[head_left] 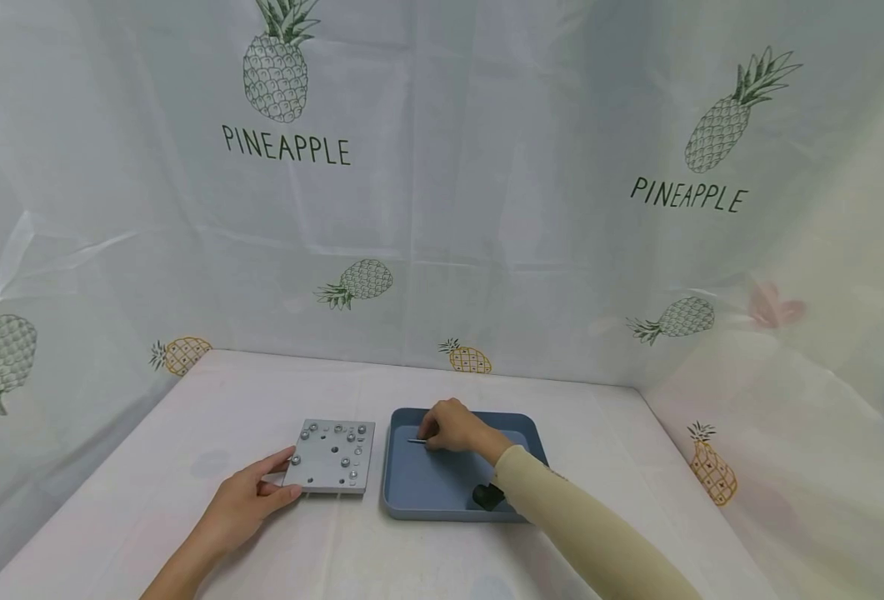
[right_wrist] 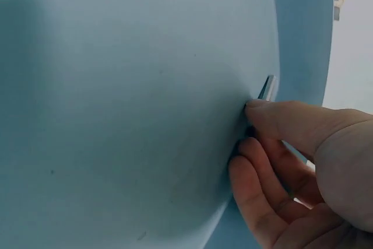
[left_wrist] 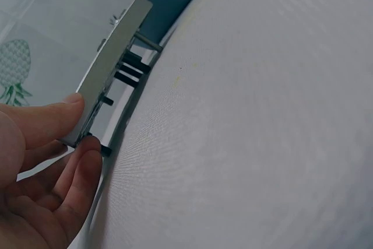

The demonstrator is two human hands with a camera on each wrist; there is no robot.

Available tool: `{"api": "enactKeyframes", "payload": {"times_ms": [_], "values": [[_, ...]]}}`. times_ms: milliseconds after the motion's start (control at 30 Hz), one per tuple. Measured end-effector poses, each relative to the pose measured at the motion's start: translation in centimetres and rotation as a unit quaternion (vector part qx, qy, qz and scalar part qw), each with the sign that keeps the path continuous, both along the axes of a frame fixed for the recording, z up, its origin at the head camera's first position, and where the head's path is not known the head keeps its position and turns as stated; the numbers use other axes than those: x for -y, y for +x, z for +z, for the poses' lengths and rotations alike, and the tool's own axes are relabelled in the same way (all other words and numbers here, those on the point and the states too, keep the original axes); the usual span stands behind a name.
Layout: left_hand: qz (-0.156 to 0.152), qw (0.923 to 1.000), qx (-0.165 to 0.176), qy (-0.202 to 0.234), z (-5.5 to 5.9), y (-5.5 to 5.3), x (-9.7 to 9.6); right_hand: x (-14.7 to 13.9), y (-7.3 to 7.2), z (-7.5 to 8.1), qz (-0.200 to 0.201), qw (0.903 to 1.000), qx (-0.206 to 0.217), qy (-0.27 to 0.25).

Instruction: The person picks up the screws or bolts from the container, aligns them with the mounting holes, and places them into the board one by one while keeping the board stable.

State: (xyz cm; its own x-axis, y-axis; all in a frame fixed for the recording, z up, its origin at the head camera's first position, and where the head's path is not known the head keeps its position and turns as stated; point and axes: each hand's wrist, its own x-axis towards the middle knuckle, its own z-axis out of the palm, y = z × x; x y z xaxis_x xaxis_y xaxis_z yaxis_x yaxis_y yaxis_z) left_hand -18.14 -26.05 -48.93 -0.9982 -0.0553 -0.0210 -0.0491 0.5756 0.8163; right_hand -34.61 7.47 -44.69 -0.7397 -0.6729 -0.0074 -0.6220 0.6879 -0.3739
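Note:
My left hand grips the left edge of a square metal plate, thumb on one side and fingers on the other. Bolt heads and open holes dot the plate's top; in the left wrist view, several shafts stick out of its underside toward the table. Over the blue tray, my right hand pinches a slim, shiny metal pin between thumb and fingers, close to the tray floor. One end of the pin shows; the fingers cover the rest.
The tray stands just right of the plate on a white cloth-covered table. A black device sits by my right wrist, above the tray's front. Behind the table hangs a white curtain printed with pineapples, which also closes off both sides.

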Motion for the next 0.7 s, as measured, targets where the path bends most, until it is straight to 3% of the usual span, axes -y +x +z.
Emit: {"api": "enactKeyframes", "payload": {"times_ms": [133, 700], "values": [[0.003, 1.0, 0.001, -0.005, 0.1, 0.0, -0.1, -0.3, 0.2, 0.2, -0.004, 1.0, 0.005, 0.0], [-0.003, 1.0, 0.001, 0.0, -0.1, -0.1, 0.1, -1.4, 0.6, 0.8, 0.048, 0.9979, -0.008, -0.043]]}}
